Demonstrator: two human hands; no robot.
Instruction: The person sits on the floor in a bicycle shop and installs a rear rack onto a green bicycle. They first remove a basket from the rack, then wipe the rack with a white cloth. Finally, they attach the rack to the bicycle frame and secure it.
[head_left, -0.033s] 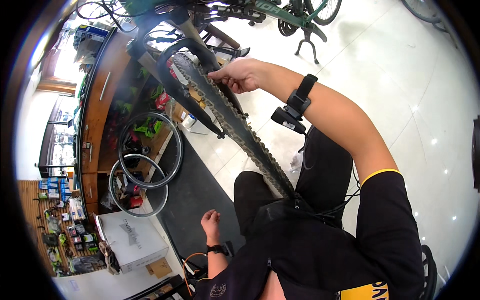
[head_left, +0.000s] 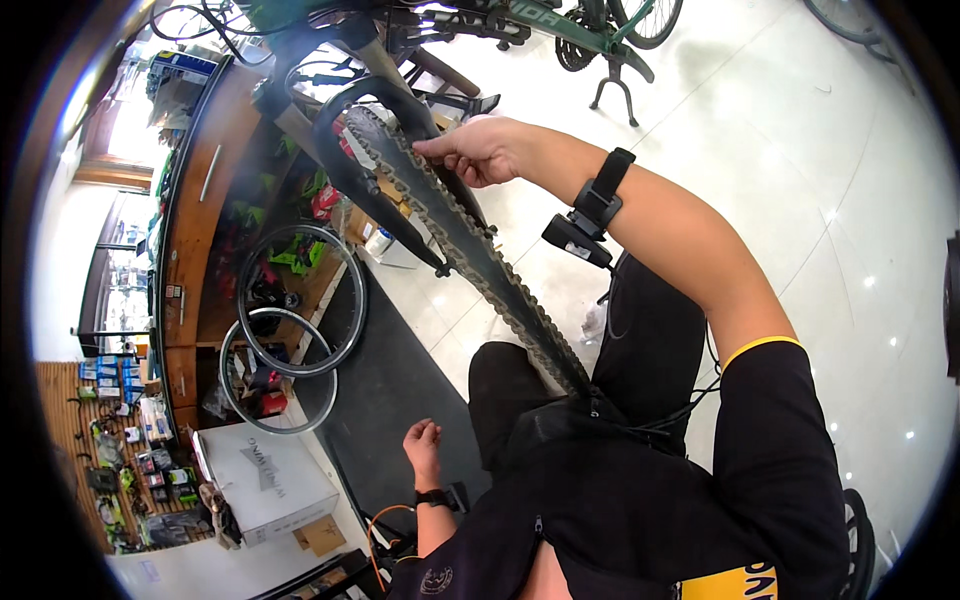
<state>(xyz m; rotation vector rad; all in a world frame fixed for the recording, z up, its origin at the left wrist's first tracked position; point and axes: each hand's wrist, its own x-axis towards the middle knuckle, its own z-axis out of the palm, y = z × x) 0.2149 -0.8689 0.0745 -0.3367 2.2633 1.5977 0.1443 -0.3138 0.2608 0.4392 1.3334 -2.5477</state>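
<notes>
A knobbly bicycle tyre (head_left: 500, 292) runs slantwise from between the dark fork legs (head_left: 385, 215) down to between my knees. At its upper right side, by the right fork leg, is my right hand (head_left: 482, 152). The thumb tip reaches the tyre's edge, and the other fingers curl in beneath it. Whatever lies between those fingertips is hidden. My left hand (head_left: 423, 448) is held low on the left, away from the wheel, with its fingers curled in and nothing seen in them.
Two bare wheel rims (head_left: 352, 345) lean by a wooden cabinet (head_left: 190, 240) on the left, near a white box (head_left: 265, 480). A dark mat (head_left: 375, 385) covers part of the tiled floor. Beyond the fork stands a green bicycle (head_left: 585, 38) on its kickstand (head_left: 625, 95).
</notes>
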